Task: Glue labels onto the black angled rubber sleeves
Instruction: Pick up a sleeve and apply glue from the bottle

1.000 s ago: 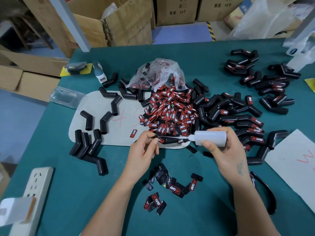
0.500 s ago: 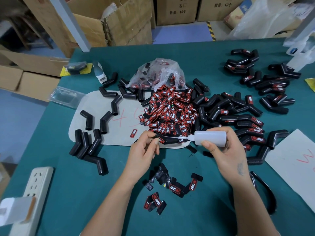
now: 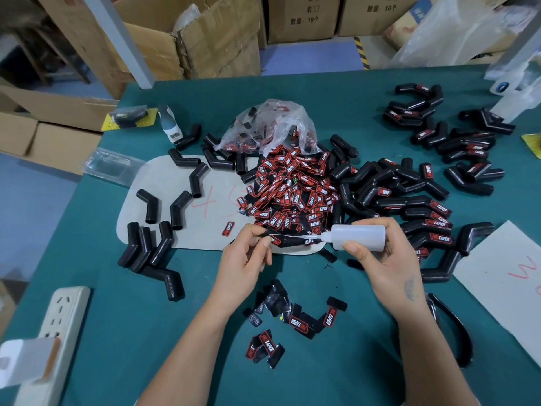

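At the near middle of the teal green tabletop (image 3: pixel 102 332), the left hand (image 3: pixel 244 260) pinches a small black label (image 3: pixel 288 240) between thumb and fingertips, holding it just above the edge of a pale rounded cardboard sheet (image 3: pixel 175 183). The right hand (image 3: pixel 386 259) grips a translucent white plastic glue bottle (image 3: pixel 358 237), laid on its side with its thin nozzle pointing left and meeting the held label. Just behind both hands lies a heap of red-and-black printed labels (image 3: pixel 292 189), spilling from a crumpled clear plastic bag (image 3: pixel 269 124). To the right of that heap is a pile of black angled rubber sleeves with labels on them (image 3: pixel 409 200), and a second such group (image 3: pixel 456 136) lies farther back toward the right edge. To the left, plain black angled rubber sleeves (image 3: pixel 152 241) lie on and beside the cardboard sheet. A scatter of loose labels (image 3: pixel 295 320) sits on the table between the 2 forearms. A white power strip (image 3: pixel 63 326) lies at the near left corner, and brown cardboard boxes (image 3: pixel 205 36) stand beyond the table.
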The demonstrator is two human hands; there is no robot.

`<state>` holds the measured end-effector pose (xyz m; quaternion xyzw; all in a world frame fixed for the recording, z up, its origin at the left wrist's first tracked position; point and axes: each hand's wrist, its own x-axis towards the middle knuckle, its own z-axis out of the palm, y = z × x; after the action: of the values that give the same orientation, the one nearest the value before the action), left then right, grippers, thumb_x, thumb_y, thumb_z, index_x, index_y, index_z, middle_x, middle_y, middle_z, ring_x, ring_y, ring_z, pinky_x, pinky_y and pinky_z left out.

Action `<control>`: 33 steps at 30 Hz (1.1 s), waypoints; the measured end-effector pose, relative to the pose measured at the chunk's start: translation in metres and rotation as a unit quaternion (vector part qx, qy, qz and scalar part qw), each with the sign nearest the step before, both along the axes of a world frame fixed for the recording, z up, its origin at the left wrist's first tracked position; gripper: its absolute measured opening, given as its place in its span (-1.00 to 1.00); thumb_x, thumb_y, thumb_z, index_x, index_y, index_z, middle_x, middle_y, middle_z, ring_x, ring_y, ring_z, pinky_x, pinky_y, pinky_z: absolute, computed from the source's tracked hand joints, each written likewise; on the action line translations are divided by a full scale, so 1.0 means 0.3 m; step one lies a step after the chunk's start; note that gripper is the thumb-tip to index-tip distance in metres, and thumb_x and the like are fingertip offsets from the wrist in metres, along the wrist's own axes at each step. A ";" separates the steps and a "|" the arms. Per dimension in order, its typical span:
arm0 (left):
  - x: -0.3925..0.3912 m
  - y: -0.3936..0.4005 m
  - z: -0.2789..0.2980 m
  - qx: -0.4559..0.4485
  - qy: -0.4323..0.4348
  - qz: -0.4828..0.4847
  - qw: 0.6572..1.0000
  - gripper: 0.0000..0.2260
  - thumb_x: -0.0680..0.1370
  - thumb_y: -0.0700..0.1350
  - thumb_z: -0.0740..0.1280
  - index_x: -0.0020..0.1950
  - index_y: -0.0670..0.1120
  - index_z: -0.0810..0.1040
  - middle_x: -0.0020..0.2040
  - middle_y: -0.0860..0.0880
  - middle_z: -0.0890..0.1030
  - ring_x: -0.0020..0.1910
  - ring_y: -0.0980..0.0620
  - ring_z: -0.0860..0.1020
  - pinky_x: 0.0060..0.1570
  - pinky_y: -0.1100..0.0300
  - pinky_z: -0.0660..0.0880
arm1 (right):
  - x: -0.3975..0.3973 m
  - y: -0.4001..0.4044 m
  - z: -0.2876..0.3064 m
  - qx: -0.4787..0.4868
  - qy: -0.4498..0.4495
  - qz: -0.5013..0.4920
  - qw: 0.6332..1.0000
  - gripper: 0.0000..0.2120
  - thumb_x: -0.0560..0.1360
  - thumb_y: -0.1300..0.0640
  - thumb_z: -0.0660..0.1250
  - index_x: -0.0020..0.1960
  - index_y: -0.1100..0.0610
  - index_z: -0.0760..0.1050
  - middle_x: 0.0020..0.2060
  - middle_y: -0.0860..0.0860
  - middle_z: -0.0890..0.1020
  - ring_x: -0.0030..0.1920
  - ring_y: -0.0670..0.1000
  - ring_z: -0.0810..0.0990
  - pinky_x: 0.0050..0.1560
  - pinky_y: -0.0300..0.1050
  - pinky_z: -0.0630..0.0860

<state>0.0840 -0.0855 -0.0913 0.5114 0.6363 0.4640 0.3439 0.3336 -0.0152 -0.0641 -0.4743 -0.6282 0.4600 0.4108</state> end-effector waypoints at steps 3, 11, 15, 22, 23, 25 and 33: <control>-0.001 0.000 0.000 0.000 0.001 0.002 1.000 -0.88 0.71 -0.09 0.23 0.06 0.15 0.45 -0.31 0.09 0.61 -0.38 0.11 0.45 -0.25 0.26 0.43 | -0.001 0.000 0.003 0.004 -0.001 0.001 1.000 -0.75 0.46 -0.18 0.46 0.11 -0.27 0.53 0.08 -0.17 0.66 0.08 -0.03 0.66 -0.02 -0.17 0.62; 0.007 0.003 0.011 0.006 0.000 0.002 1.000 -0.82 0.69 -0.05 0.23 0.01 0.26 0.44 -0.31 0.09 0.60 -0.39 0.12 0.44 -0.26 0.23 0.42 | 0.001 0.006 -0.008 0.002 0.002 -0.006 1.000 -0.75 0.47 -0.16 0.47 0.12 -0.22 0.54 0.08 -0.13 0.67 0.08 -0.01 0.66 0.01 -0.02 0.62; 0.006 0.003 0.014 0.004 0.003 0.003 1.000 -0.76 0.69 -0.04 0.22 -0.01 0.34 0.43 -0.31 0.09 0.60 -0.39 0.12 0.44 -0.25 0.24 0.43 | 0.002 0.007 -0.011 0.002 0.004 -0.003 1.000 -0.74 0.48 -0.17 0.47 0.13 -0.22 0.54 0.09 -0.13 0.67 0.09 -0.02 0.67 -0.02 -0.14 0.63; 0.003 0.001 0.014 -0.002 0.004 0.003 1.000 -0.78 0.70 -0.05 0.22 0.00 0.31 0.44 -0.31 0.09 0.60 -0.38 0.11 0.44 -0.24 0.25 0.43 | 0.006 0.006 -0.011 -0.006 0.006 -0.005 1.000 -0.73 0.47 -0.18 0.47 0.13 -0.22 0.53 0.10 -0.12 0.67 0.09 0.00 0.67 0.01 -0.01 0.65; 0.004 0.000 0.012 -0.004 0.004 0.003 1.000 -0.81 0.70 -0.04 0.22 0.00 0.28 0.45 -0.31 0.09 0.60 -0.38 0.11 0.45 -0.24 0.25 0.43 | 0.007 0.005 -0.011 -0.007 0.007 -0.005 1.000 -0.73 0.47 -0.17 0.47 0.14 -0.21 0.54 0.10 -0.11 0.67 0.10 0.01 0.67 0.01 0.03 0.64; 0.004 -0.001 0.007 -0.004 0.006 0.003 1.000 -0.85 0.71 -0.06 0.23 0.03 0.21 0.45 -0.31 0.09 0.60 -0.39 0.12 0.44 -0.25 0.25 0.43 | 0.006 0.003 -0.010 -0.007 0.006 -0.005 1.000 -0.73 0.47 -0.17 0.47 0.13 -0.21 0.54 0.09 -0.11 0.67 0.09 0.01 0.67 0.01 0.06 0.63; 0.002 -0.002 0.003 -0.008 0.013 -0.002 1.000 -0.81 0.74 -0.15 0.24 0.04 0.15 0.45 -0.30 0.10 0.60 -0.38 0.14 0.45 -0.23 0.28 0.43 | 0.002 0.001 0.000 -0.012 0.002 -0.006 1.000 -0.76 0.51 -0.12 0.53 0.10 -0.24 0.53 0.08 -0.15 0.67 0.09 -0.01 0.67 0.02 0.08 0.64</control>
<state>0.0845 -0.0862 -0.0905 0.5161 0.6433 0.4515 0.3404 0.3341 -0.0149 -0.0640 -0.4821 -0.6186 0.4664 0.4091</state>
